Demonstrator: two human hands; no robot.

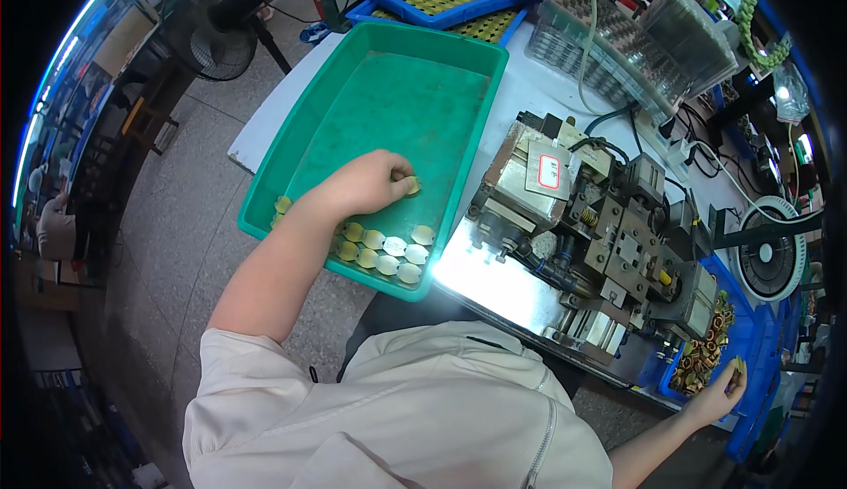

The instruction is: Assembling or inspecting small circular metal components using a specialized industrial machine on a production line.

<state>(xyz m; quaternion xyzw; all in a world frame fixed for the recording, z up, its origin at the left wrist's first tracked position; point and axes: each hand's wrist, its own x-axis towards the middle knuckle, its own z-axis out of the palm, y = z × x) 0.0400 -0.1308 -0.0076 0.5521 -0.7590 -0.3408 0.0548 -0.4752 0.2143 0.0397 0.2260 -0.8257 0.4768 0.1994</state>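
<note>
Yellowish piece (414, 186) (small), pinched in left hand (375, 183) over tray (401, 101).

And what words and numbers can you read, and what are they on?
Red-bordered label on the machine: it has writing, which I won't copy out.
Small yellow piece in the left hand: no writing I can make out.
Anything elsewhere is too small or blurred to read.

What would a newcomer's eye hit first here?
Probably the big green tray left of centre, where the left hand pinches a small yellowish piece. Then the metal machine right of the tray. Lower right, the right hand holds a small part beside a heap of brass-coloured pieces.
</note>
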